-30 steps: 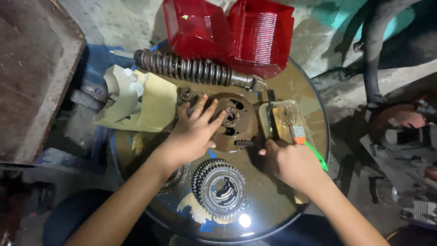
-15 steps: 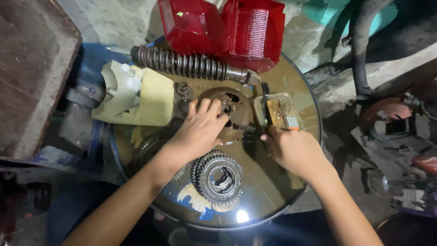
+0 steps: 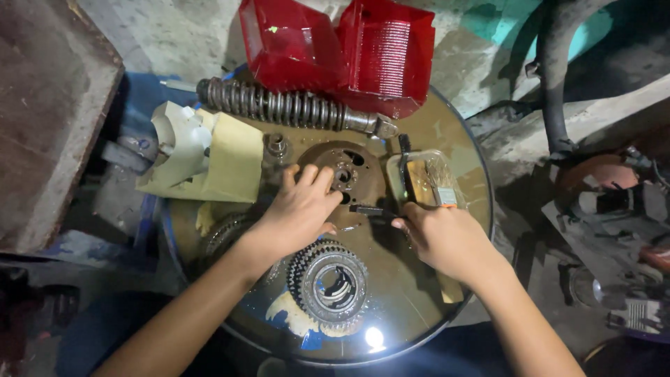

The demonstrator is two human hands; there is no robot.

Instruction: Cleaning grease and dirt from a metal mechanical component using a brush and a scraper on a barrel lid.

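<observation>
Pressing flat on the rusty round plate (image 3: pixel 345 178), left hand (image 3: pixel 300 213) lies open; right hand (image 3: pixel 447 237) beside it pinches a dark tool (image 3: pixel 373 210).

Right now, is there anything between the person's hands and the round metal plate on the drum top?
Nothing visible. The left hand lies flat on the round plate, and the right hand holds a dark tool against its lower edge.

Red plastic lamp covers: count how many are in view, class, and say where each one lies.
2. Left red cover and right red cover lie side by side at the drum top's far edge, behind the coil spring. Others may be hidden beyond the frame.
</observation>
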